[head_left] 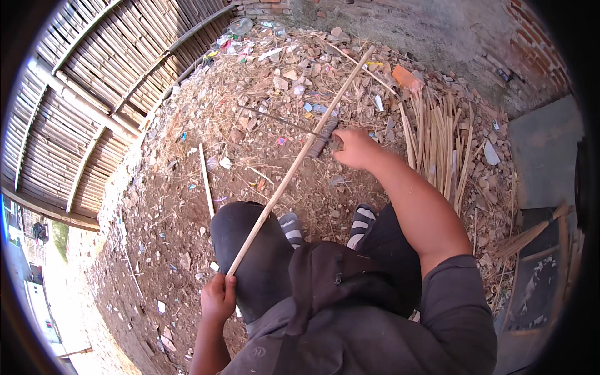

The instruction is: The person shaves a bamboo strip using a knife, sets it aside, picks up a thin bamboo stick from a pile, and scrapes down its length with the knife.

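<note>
A long, straight, pale-tan bamboo strip (pixel 296 166) slants toward the walled edge of littered dirt ground (pixel 147 265), its near end clenched in a person's left hand (pixel 219 296); the right hand (pixel 356 149) grips a slim dark-bladed knife (pixel 275 119).

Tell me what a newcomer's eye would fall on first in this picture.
First, probably, the long pale stick slanting through the middle, its near end in the left hand. Next comes the thin dark knife in the right hand, crossing the stick in this view. Then the pale strips lying on the ground at right, and the slatted fence at upper left.
</note>
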A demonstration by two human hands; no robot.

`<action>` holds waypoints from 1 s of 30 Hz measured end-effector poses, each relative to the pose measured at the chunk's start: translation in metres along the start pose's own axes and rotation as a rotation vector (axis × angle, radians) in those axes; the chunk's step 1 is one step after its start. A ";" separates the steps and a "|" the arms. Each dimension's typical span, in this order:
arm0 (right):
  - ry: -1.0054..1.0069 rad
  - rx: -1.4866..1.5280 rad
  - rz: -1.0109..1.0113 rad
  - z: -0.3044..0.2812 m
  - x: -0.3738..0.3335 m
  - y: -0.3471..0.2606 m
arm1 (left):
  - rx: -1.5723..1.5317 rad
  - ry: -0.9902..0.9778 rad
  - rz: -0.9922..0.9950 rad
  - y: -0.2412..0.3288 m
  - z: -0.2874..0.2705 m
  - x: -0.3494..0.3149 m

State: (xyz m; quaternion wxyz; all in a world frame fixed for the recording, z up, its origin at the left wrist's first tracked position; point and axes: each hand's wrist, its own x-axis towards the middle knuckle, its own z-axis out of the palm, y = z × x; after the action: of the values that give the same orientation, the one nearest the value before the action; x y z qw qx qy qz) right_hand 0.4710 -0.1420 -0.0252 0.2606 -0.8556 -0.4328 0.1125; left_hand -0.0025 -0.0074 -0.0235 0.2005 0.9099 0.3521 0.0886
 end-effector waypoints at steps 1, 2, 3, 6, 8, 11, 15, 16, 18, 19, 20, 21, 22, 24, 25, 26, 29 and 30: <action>-0.090 -0.041 -0.097 0.002 -0.009 -0.016 | -0.002 0.007 -0.003 0.001 0.001 -0.002; -0.100 -0.038 -0.094 0.002 -0.014 -0.034 | -0.007 0.014 -0.008 0.000 0.002 -0.004; -0.229 -0.175 -0.221 0.000 -0.018 -0.051 | -0.008 0.010 -0.014 -0.001 0.004 -0.004; -0.274 -0.132 -0.248 0.002 -0.010 -0.025 | -0.040 0.023 0.013 -0.006 0.009 -0.006; -0.138 0.123 0.111 -0.012 -0.002 -0.012 | -0.092 0.053 0.030 -0.008 0.013 0.000; -0.018 0.044 0.038 -0.012 0.005 0.003 | -0.065 -0.005 -0.011 0.000 0.002 0.002; -0.163 -0.087 -0.210 0.002 -0.012 -0.032 | -0.035 -0.011 -0.012 -0.001 0.000 -0.001; -0.128 -0.140 -0.337 0.006 -0.017 -0.043 | -0.066 -0.025 -0.028 -0.004 0.000 -0.002; -0.162 -0.138 -0.319 0.002 -0.011 -0.039 | -0.093 -0.038 -0.054 -0.010 0.002 -0.003; -0.194 -0.147 -0.293 -0.004 -0.008 -0.032 | -0.126 -0.023 -0.032 -0.012 0.005 -0.002; -0.050 -0.035 -0.212 -0.002 0.000 0.000 | -0.163 -0.010 0.012 -0.010 0.007 0.004; -0.037 -0.040 -0.216 -0.002 0.005 0.018 | -0.164 0.000 0.022 -0.006 0.005 0.007; 0.088 0.014 -0.061 -0.004 0.006 0.024 | -0.152 -0.039 -0.033 -0.001 -0.001 0.006; 0.221 0.069 0.096 -0.002 0.011 0.033 | -0.139 -0.075 -0.080 0.002 -0.007 0.007; 0.211 0.081 0.026 -0.001 0.009 0.024 | -0.140 -0.081 -0.086 0.002 -0.008 0.006; 0.196 0.093 -0.038 0.002 0.004 0.015 | -0.142 -0.093 -0.095 0.001 -0.007 0.005; -0.097 -0.046 -0.230 0.004 -0.009 -0.025 | -0.185 -0.095 -0.095 0.000 -0.007 0.002; -0.109 -0.130 -0.327 -0.002 -0.015 -0.042 | -0.179 -0.096 -0.107 -0.003 -0.009 0.001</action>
State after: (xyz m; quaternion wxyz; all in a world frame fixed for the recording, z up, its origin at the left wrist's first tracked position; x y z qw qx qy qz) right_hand 0.4335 -0.1342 -0.0012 0.1960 -0.7816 -0.5858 0.0867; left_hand -0.0062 -0.0024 -0.0164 0.3021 0.8714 0.3809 0.0654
